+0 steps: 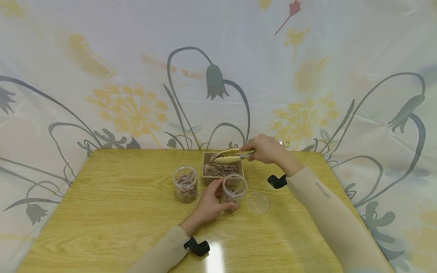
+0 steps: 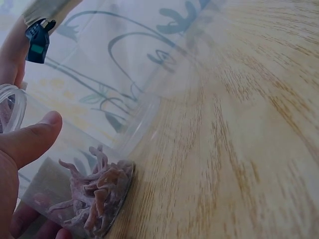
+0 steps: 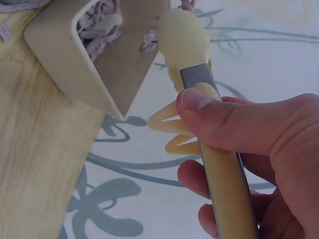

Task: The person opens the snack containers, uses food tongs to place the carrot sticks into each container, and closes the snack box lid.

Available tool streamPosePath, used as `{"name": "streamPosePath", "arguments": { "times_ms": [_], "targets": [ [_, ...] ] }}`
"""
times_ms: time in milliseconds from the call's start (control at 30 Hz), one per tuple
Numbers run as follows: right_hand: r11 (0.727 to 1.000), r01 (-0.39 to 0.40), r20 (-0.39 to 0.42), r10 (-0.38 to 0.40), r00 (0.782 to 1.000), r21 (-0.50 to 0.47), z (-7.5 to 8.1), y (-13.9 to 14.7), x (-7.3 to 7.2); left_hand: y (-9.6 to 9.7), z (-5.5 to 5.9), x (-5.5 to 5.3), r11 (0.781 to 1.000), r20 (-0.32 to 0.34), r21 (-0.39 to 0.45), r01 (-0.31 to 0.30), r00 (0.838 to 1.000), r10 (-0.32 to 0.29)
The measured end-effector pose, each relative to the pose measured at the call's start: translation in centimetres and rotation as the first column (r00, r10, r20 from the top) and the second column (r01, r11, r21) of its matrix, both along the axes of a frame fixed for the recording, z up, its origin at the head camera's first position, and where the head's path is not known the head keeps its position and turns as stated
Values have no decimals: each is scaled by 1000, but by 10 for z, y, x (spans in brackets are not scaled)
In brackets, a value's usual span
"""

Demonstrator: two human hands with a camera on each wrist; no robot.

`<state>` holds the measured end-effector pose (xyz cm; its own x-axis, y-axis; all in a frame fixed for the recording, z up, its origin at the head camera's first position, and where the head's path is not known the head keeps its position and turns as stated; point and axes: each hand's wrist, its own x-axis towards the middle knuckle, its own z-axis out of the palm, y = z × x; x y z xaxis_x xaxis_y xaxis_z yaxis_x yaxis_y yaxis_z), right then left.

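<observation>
My left hand (image 1: 209, 204) grips a clear plastic jar (image 1: 240, 187) standing near the table's middle, thumb on its near side. Pale purplish strips, like dried meat (image 2: 97, 191), lie heaped at the jar's bottom. With my right hand (image 1: 266, 148) I hold a pair of cream-coloured kitchen tongs (image 1: 227, 159) with a metal band, thumb along the handle. The tongs' head is over a beige rectangular box (image 3: 60, 69), and a few strips (image 3: 148, 41) stick out from its tips. More strips (image 1: 222, 170) cover the box's floor.
Left of the box stands a second clear jar (image 1: 185, 191), well filled with strips. A round clear lid (image 1: 257, 203) lies flat to the right of the held jar. Behind the wooden table (image 1: 129, 212) hangs a flower-printed cloth (image 1: 218, 34).
</observation>
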<state>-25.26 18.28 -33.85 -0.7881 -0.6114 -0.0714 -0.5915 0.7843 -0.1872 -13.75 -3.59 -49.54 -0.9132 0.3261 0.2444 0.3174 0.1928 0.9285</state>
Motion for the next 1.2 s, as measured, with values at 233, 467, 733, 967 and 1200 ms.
{"name": "streamPosePath", "arguments": {
  "times_ms": [233,467,733,967,1200],
  "targets": [
    [999,10,-1,-10,1000,-31,12,13,9,0,0,2,1000,3,-7,0,1000,0],
    [996,-36,-44,32,999,-77,26,29,27,0,0,2,1000,1,-26,-6,1000,6],
    [992,-63,-61,56,997,-114,41,48,55,1,0,1,1000,-9,-23,-2,1000,2],
    [986,-84,-85,72,994,-145,42,60,78,0,1,0,999,-14,-36,-17,1000,16],
    [985,-105,-78,95,992,-135,35,64,90,1,0,0,998,-6,-50,-27,1000,27]
  ]
}}
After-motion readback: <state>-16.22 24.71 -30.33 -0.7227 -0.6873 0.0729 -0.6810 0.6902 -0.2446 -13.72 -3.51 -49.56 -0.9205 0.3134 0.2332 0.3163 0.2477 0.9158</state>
